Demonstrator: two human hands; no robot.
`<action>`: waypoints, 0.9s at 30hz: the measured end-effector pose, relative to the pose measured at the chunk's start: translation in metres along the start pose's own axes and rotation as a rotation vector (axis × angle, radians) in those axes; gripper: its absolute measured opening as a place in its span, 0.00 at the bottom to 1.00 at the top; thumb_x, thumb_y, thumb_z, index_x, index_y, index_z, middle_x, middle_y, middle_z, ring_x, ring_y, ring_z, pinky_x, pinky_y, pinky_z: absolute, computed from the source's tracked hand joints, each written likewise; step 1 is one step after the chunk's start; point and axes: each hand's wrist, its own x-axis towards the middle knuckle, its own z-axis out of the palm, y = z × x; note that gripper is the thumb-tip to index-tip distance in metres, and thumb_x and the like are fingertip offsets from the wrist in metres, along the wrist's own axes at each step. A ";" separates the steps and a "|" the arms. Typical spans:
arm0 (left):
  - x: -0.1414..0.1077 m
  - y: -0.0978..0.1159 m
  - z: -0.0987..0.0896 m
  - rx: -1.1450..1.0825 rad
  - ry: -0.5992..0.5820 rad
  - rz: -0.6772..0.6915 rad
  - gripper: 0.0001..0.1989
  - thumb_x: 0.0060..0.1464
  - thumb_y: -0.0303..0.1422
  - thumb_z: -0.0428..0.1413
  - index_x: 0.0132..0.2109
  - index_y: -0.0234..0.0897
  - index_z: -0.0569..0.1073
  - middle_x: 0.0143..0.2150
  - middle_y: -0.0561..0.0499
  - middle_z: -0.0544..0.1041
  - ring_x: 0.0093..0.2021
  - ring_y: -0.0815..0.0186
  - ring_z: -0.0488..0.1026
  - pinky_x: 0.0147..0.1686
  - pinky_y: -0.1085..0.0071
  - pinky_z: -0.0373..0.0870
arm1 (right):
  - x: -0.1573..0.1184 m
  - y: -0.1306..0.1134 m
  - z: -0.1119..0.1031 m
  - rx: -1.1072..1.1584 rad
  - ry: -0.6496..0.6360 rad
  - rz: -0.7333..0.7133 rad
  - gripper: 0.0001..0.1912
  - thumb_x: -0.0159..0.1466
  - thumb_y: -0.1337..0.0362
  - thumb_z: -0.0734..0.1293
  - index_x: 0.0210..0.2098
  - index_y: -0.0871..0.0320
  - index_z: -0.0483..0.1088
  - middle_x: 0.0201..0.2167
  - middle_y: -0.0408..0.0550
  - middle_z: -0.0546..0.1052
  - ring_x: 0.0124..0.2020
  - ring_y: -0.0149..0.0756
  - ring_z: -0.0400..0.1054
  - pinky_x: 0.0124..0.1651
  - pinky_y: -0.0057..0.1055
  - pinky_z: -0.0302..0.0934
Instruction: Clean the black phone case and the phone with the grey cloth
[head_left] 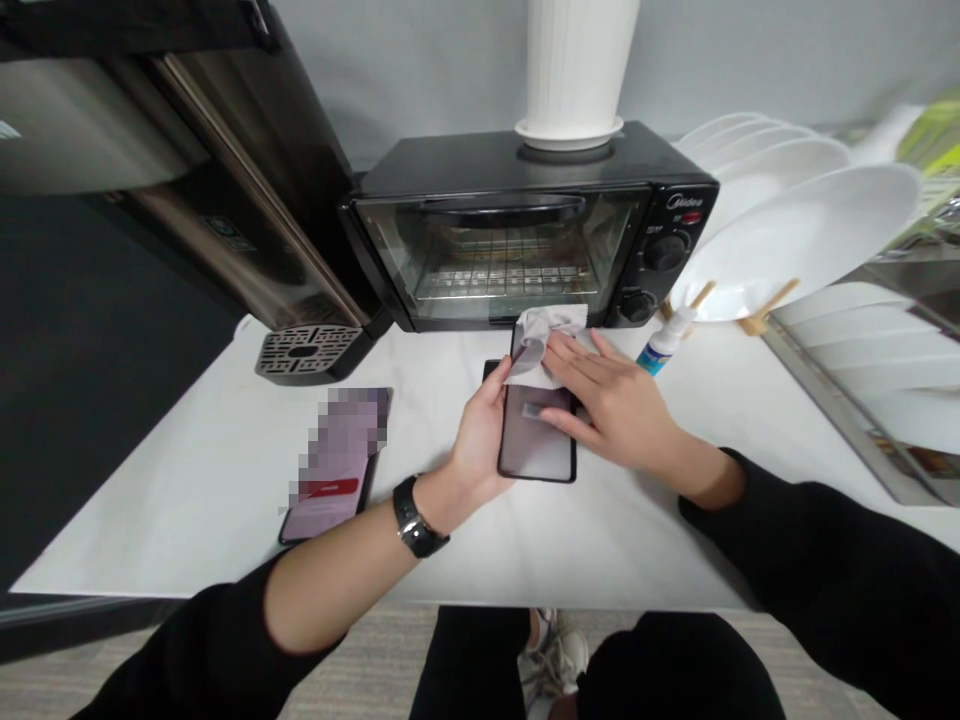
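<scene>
My left hand (480, 435) grips a dark-framed smartphone (538, 452) from its left side, thumb along the edge, screen facing up. Over the upper part of that screen lies a crumpled white cloth (553, 322) with a zigzag edge. The fingers of my right hand (619, 400) press the cloth against the glass, and the thumb reaches across the screen lower down. A dark edge (491, 369) of something shows behind the phone; its kind is hidden. Just beyond my right hand stands a small white bottle (666, 342) with a blue label, slightly tilted in view.
Another phone (341, 460), partly pixelated, lies on the white counter (210, 480) at left. A toaster oven (517, 255) with a white pot (577, 70) on top stands behind. A dark machine with a drip tray (307, 350) is left; racked white plates (810, 220) are right.
</scene>
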 end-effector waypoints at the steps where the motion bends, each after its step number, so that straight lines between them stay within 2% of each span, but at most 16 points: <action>1: 0.001 0.000 0.000 -0.020 0.005 0.017 0.25 0.73 0.42 0.48 0.66 0.33 0.74 0.48 0.44 0.87 0.46 0.55 0.85 0.55 0.59 0.79 | 0.000 -0.002 0.000 0.019 -0.006 -0.037 0.35 0.75 0.45 0.60 0.65 0.69 0.70 0.65 0.61 0.75 0.65 0.53 0.74 0.67 0.58 0.72; 5: 0.005 0.004 -0.004 -0.075 -0.046 0.054 0.29 0.74 0.45 0.45 0.72 0.33 0.68 0.53 0.41 0.86 0.50 0.54 0.85 0.58 0.59 0.77 | -0.003 -0.018 -0.004 0.230 0.053 -0.291 0.22 0.74 0.51 0.65 0.55 0.62 0.78 0.55 0.48 0.83 0.57 0.38 0.80 0.63 0.39 0.76; 8: 0.006 0.009 -0.005 -0.025 -0.103 0.011 0.34 0.73 0.50 0.42 0.74 0.31 0.65 0.55 0.38 0.85 0.53 0.54 0.85 0.59 0.60 0.76 | -0.003 -0.026 -0.007 0.284 0.110 -0.356 0.13 0.73 0.59 0.68 0.51 0.60 0.79 0.51 0.41 0.85 0.53 0.31 0.81 0.62 0.33 0.76; 11: 0.002 0.011 -0.004 -0.010 -0.156 -0.055 0.34 0.74 0.48 0.40 0.73 0.27 0.66 0.54 0.37 0.85 0.54 0.55 0.84 0.58 0.63 0.77 | -0.002 -0.022 -0.005 0.230 0.076 -0.304 0.18 0.75 0.56 0.65 0.56 0.59 0.77 0.56 0.44 0.83 0.59 0.35 0.79 0.67 0.39 0.73; 13: 0.000 0.008 -0.001 -0.013 -0.138 -0.055 0.32 0.75 0.47 0.39 0.70 0.29 0.69 0.50 0.40 0.86 0.52 0.56 0.85 0.57 0.63 0.78 | -0.001 -0.015 -0.002 0.171 0.025 -0.238 0.24 0.76 0.50 0.62 0.59 0.61 0.75 0.60 0.50 0.80 0.63 0.41 0.76 0.69 0.47 0.71; 16: -0.001 0.003 0.001 0.005 -0.043 -0.055 0.29 0.75 0.46 0.41 0.65 0.32 0.75 0.44 0.44 0.87 0.47 0.57 0.86 0.54 0.62 0.79 | -0.001 -0.003 0.002 0.044 -0.007 -0.076 0.25 0.75 0.48 0.61 0.52 0.64 0.77 0.57 0.58 0.81 0.64 0.51 0.75 0.73 0.61 0.64; 18: 0.002 -0.001 0.000 0.013 -0.039 -0.067 0.27 0.75 0.45 0.43 0.62 0.33 0.77 0.42 0.45 0.87 0.45 0.58 0.85 0.53 0.63 0.80 | -0.001 0.001 0.002 -0.009 -0.001 0.002 0.24 0.75 0.48 0.61 0.43 0.63 0.78 0.50 0.59 0.83 0.59 0.53 0.78 0.73 0.67 0.60; 19: 0.004 -0.001 0.000 0.010 -0.058 -0.059 0.26 0.75 0.45 0.44 0.61 0.33 0.78 0.42 0.45 0.86 0.44 0.58 0.85 0.52 0.62 0.80 | -0.001 0.001 0.002 -0.005 0.005 0.021 0.24 0.75 0.48 0.62 0.39 0.62 0.78 0.46 0.58 0.84 0.55 0.50 0.80 0.73 0.65 0.62; 21: 0.007 -0.001 -0.003 -0.011 -0.116 -0.008 0.27 0.75 0.45 0.43 0.61 0.34 0.78 0.43 0.45 0.87 0.45 0.58 0.85 0.52 0.62 0.81 | -0.001 -0.003 -0.001 0.058 0.032 -0.006 0.21 0.74 0.50 0.64 0.35 0.60 0.77 0.38 0.52 0.84 0.45 0.43 0.82 0.68 0.56 0.70; 23: 0.008 0.002 -0.005 -0.026 -0.152 0.074 0.28 0.75 0.47 0.42 0.63 0.36 0.77 0.47 0.45 0.87 0.47 0.59 0.85 0.51 0.63 0.81 | -0.002 -0.011 -0.004 0.152 0.073 -0.125 0.16 0.73 0.55 0.67 0.33 0.58 0.77 0.34 0.47 0.84 0.42 0.38 0.82 0.64 0.45 0.75; 25: 0.008 0.005 -0.007 -0.022 -0.161 0.117 0.28 0.74 0.49 0.42 0.64 0.38 0.76 0.50 0.45 0.87 0.50 0.59 0.85 0.52 0.64 0.81 | -0.002 -0.019 -0.006 0.226 0.107 -0.276 0.12 0.72 0.58 0.68 0.37 0.58 0.79 0.39 0.45 0.86 0.47 0.35 0.82 0.63 0.37 0.76; 27: 0.007 0.006 -0.008 -0.002 -0.180 0.092 0.28 0.74 0.49 0.43 0.67 0.40 0.74 0.53 0.45 0.86 0.53 0.58 0.85 0.55 0.63 0.80 | -0.002 -0.024 -0.006 0.262 0.107 -0.360 0.13 0.73 0.57 0.66 0.43 0.58 0.80 0.48 0.45 0.85 0.54 0.33 0.81 0.65 0.34 0.75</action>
